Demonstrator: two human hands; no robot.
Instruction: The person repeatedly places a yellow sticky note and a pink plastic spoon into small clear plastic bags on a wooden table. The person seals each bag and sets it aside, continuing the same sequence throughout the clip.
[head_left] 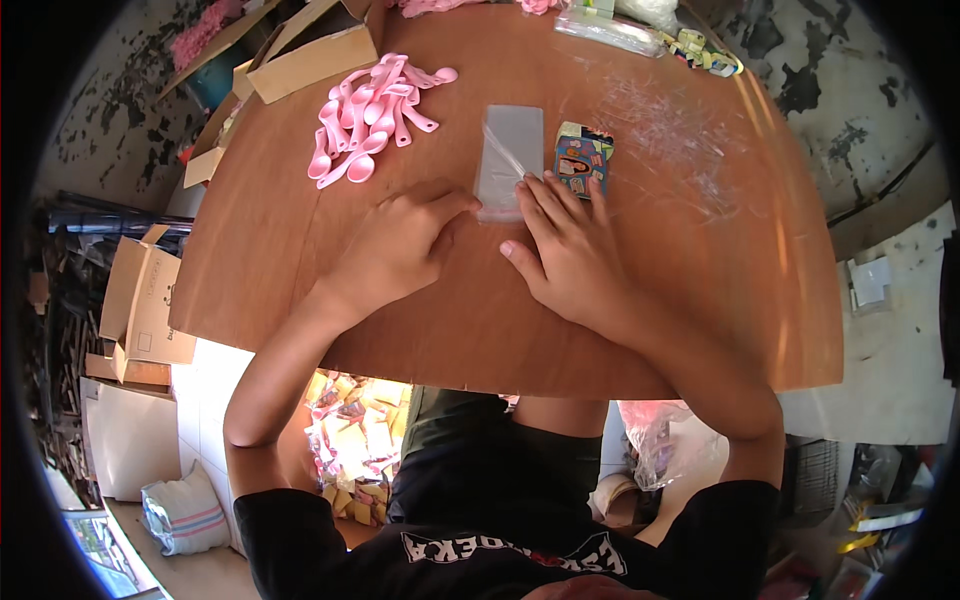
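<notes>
A stack of clear plastic bags [510, 135] lies flat on the brown tabletop [690, 260], with a diagonal fold or strip across the top one. My left hand [405, 240] is closed, its finger and thumb tips pinched at the stack's lower left corner. My right hand [570, 245] lies palm down with fingers stretched out, fingertips on the stack's right side. Just beyond those fingers sits a small pile of colourful printed cards [583, 160], partly covered by them. To the left is a heap of pink plastic spoons [375, 110].
Loose clear plastic scraps [690, 150] are scattered at the right. An open cardboard box [315, 55] stands at the far left edge; packs of plastic film [610, 30] and a strip of printed packets [705, 52] lie at the far right. Below the table are many small packets [355, 430].
</notes>
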